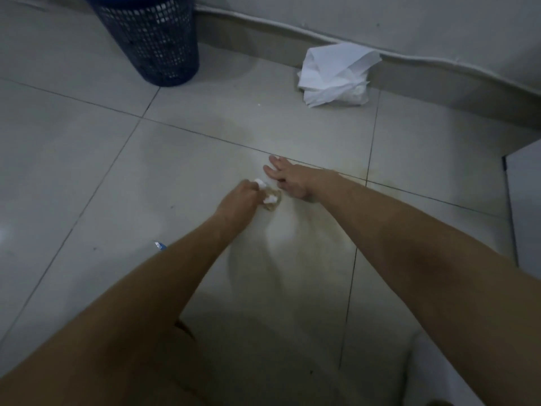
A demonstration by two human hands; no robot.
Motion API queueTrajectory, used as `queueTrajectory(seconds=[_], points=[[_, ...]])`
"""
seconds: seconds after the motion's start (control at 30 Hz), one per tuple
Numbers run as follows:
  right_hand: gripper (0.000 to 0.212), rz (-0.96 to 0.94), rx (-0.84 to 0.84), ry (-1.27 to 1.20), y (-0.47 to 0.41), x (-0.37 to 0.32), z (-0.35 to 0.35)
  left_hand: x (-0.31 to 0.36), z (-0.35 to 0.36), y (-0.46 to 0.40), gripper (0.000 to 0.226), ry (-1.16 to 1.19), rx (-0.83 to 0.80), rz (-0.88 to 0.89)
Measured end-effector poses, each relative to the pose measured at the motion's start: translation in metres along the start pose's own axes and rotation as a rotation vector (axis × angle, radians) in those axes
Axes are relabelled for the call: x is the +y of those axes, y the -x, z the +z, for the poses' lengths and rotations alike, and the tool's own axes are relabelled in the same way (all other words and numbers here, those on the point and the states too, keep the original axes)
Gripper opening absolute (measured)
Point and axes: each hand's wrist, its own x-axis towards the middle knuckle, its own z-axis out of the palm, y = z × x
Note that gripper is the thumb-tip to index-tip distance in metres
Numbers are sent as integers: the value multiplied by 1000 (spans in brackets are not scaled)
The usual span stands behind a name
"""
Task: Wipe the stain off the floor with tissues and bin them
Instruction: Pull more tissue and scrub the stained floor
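The tiled floor (pixel 87 148) is lying open on the left side and towards the near edge of the view, with bare tiles stretching between the hands and the far wall, while a pale skirting board (pixel 439 80) is running along that far wall and a white panel edge (pixel 524 200) is closing in the right side. The left hand (pixel 240 197) is curling shut around a small wad of tissue (pixel 268 197), pressing it down on the floor near the middle of the view; part of the wad is looking damp and brownish. The right hand (pixel 288 178) is resting just beside it with the fingers spread flat and loose on the tile, holding nothing. A faint yellowish stain (pixel 336 177) is spreading over the tiles around and to the right of the hands, across a grout line. A dark blue mesh waste bin (pixel 152 39) is standing in the far left corner by the wall, well apart from the hands; what it holds cannot be told through the mesh. A loose pile of clean white tissues (pixel 333 74) is lying against the skirting board, far right of the bin. A small blue-and-white scrap (pixel 159 245) is lying on the tile beside the left forearm; any writing on it is too small to read.
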Motion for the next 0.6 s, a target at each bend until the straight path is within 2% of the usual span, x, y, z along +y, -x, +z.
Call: queueTrajectory(seconds=[0.03,0.2,0.3,0.37,0.43,0.53,0.6], points=[[58,-6,7,-1,-1,-1,0,-3,-8,-1,25,62,-14,-50],[57,-5,11,4,3,-1,-3,-8,-7,9,17,-59,-98,241],[57,-1,17,7,4,-2,-1,25,-13,31,16,144,-292,258],[57,17,22,-5,4,-4,0,45,4,46,17,127,-307,354],[57,22,27,-2,3,-4,1,64,22,54,19,93,-338,372],[57,14,20,-4,-1,-2,1,78,35,45,11,-14,-232,484],[57,15,7,2,-4,0,1,90,31,36,12,-41,-187,481]])
